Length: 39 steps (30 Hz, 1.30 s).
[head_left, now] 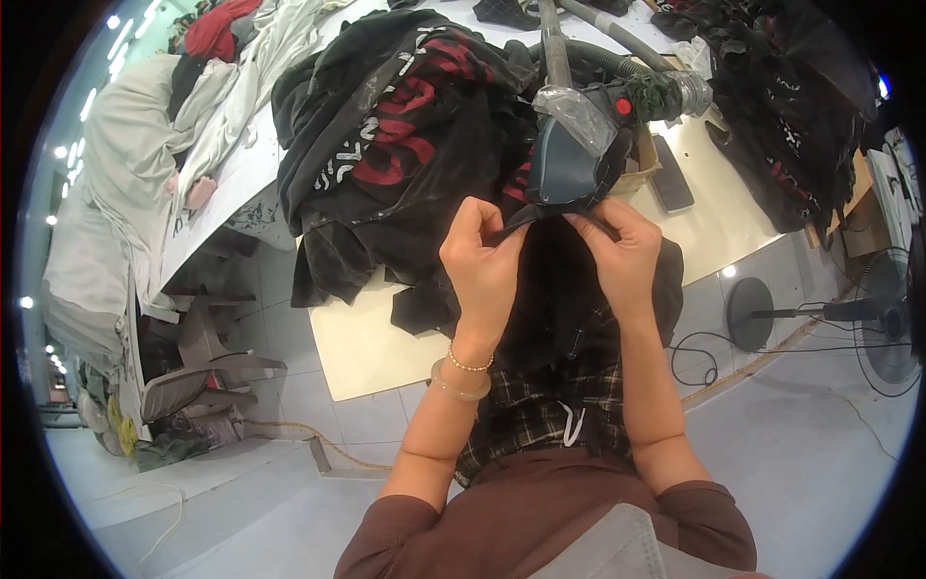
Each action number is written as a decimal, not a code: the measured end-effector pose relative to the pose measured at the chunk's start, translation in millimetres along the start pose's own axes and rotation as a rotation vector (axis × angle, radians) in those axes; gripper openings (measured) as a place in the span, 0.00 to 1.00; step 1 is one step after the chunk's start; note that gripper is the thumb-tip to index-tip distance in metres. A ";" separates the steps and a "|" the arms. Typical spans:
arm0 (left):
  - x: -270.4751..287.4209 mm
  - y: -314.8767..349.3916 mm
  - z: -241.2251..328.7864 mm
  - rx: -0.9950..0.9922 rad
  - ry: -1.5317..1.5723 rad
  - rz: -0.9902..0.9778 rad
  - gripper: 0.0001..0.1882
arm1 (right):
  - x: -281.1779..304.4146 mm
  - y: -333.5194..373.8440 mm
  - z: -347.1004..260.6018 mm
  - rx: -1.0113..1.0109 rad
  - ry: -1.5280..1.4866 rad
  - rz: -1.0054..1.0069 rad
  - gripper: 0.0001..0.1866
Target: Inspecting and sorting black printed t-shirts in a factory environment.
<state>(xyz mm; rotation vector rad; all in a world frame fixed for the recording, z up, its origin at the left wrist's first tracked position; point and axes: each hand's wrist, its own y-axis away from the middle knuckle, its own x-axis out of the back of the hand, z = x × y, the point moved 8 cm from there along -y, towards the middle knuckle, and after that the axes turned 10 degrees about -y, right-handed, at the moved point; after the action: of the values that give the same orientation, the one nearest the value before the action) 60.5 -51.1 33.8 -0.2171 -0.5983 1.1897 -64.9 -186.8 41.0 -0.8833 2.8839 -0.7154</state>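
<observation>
A black garment point(552, 289) hangs over my lap and the table's near edge. My left hand point(484, 256) pinches a fold of it, fingers curled and closed. On the other side, my right hand point(622, 253) grips the same cloth between thumb and fingers. The stretch between my hands is held up against the lower edge of a dark blue-grey machine head point(567, 166), whose opening is hidden from me. Left of the machine lies a big heap of black garments point(357, 125) with red and white prints.
Clear plastic point(577, 114) wraps the machine's pipe, beside a red button point(623, 106). A dark phone-like slab point(672, 185) rests on the cream tabletop point(371, 352). More black garments point(786, 125) lie at right, pale cloth point(125, 145) at left. A fan point(873, 309) stands right.
</observation>
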 end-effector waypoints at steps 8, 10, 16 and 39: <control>-0.7 -9.6 12.5 -0.145 0.002 -0.003 0.18 | 10.0 4.8 -3.4 -0.056 0.000 0.031 0.11; -3.2 -11.5 13.7 -0.118 0.002 -0.042 0.18 | 11.4 6.3 -1.5 -0.065 0.012 0.030 0.09; 3.9 1.8 28.6 -0.410 -0.044 0.021 0.20 | 19.6 15.9 1.3 0.056 0.133 0.045 0.08; -14.3 15.4 -10.8 0.257 0.293 -0.615 0.08 | 7.7 7.1 34.4 -0.282 -0.170 -0.194 0.09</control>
<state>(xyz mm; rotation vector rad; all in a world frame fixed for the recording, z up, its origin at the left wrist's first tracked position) 50.5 -56.9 13.2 0.0170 -0.2196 0.6109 -69.3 -200.1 7.9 -1.2031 2.8129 -0.2284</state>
